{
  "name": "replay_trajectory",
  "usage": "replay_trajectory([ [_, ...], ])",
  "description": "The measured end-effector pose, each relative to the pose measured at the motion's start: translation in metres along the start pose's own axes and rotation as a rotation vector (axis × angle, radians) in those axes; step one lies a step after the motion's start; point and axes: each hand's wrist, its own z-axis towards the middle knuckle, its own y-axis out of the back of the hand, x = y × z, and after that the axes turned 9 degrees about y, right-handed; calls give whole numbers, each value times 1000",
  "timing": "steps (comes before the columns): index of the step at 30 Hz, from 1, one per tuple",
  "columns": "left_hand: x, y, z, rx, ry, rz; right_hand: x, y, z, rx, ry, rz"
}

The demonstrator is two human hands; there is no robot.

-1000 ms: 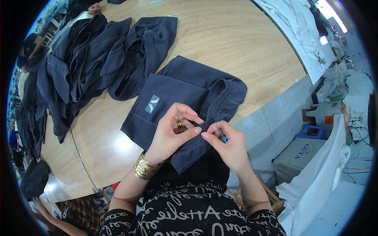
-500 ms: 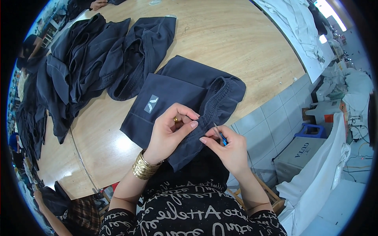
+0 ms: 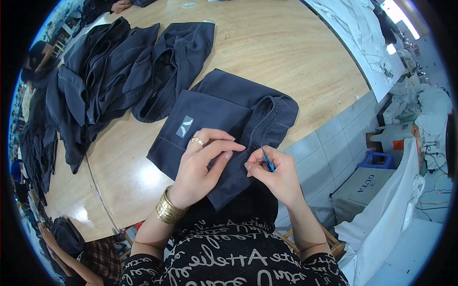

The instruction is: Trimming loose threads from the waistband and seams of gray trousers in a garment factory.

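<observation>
— What do we see first, closest to us?

— Our own black top with pale script, then the two hands over the near edge of the shorts [image 3: 214,114]. These are dark navy, lying flat on the wooden surface [image 3: 296,52], with the gathered waistband [image 3: 267,119] turned toward the right. On the cloth, just beyond our left hand, sits a small grey square label [image 3: 184,127] with a pale slanted mark.

— And the fingers?

— The left hand [image 3: 202,167], with a gold ring and a gold bangle [image 3: 167,209] at the wrist, lies on the cloth, its fingers [image 3: 224,148] stretched out and pressing the fabric flat near the waistband seam. The right hand [image 3: 279,174] is pinched shut on a small blue snipper [image 3: 268,162], held between thumb and forefinger, its tip at the seam just beside the left fingertips.

— What lies farther out?

— Beyond the shorts, to the left, we see a pile [image 3: 119,71] of the same dark garments, heaped and overlapping, reaching to the surface's left rim. Nothing lies between it and our hands but bare wood.

— And off the surface?

— To our right, on the tiled floor, a grey carton [image 3: 367,188] with dark lettering, a blue stool [image 3: 377,159] behind it, and white cloth [image 3: 386,224] hanging nearer. At the far edge, another person's hand [image 3: 121,5] rests by more dark cloth.
</observation>
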Motion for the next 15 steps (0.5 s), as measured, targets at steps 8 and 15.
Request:
replay_trajectory([
  [8, 4, -20, -11, 145, 108, -240, -2, 8, 4, 11, -19, 285],
  [15, 9, -31, -3, 230, 165, -216, -10, 11, 2, 30, 15, 87],
])
